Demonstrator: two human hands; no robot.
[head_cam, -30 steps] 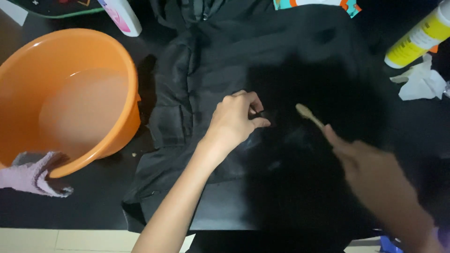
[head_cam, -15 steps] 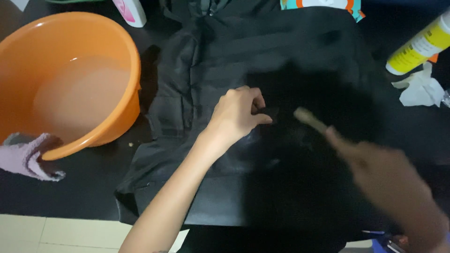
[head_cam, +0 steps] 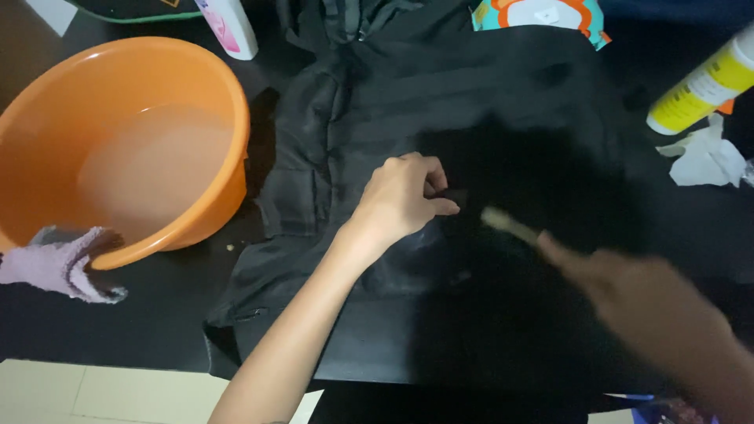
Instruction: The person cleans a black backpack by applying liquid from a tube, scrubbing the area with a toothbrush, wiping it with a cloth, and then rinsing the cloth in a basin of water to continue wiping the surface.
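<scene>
- One dark desk (head_cam: 157, 330) is seen from above, carrying everything else.
- One black garment (head_cam: 377, 141), the thing being worked on, is spread flat across the middle of the desk, its collar towards the far edge.
- One orange basin (head_cam: 196, 86), partly filled with cloudy water, is set at the left, just beside the garment; one pale purple cloth (head_cam: 63, 263) is draped over its near rim.
- Two hands are counted. The left hand (head_cam: 400, 196) is laid on the middle of the garment, its fingers (head_cam: 440, 207) pinched on a fold of fabric, which is held taut. The right hand (head_cam: 628, 290), blurred, is closed around the handle of one small brush (head_cam: 506, 225), whose head is brought just beside the pinched spot.
- The step in hand is judged to be spot-scrubbing; short strokes on the held patch would be called for, with the fabric kept stretched.
- Two bottles are counted: one white and yellow (head_cam: 703, 86) at the right, one white and pink (head_cam: 228, 27) at the far edge.
- One crumpled white tissue (head_cam: 707, 157) is left near the yellow bottle.
</scene>
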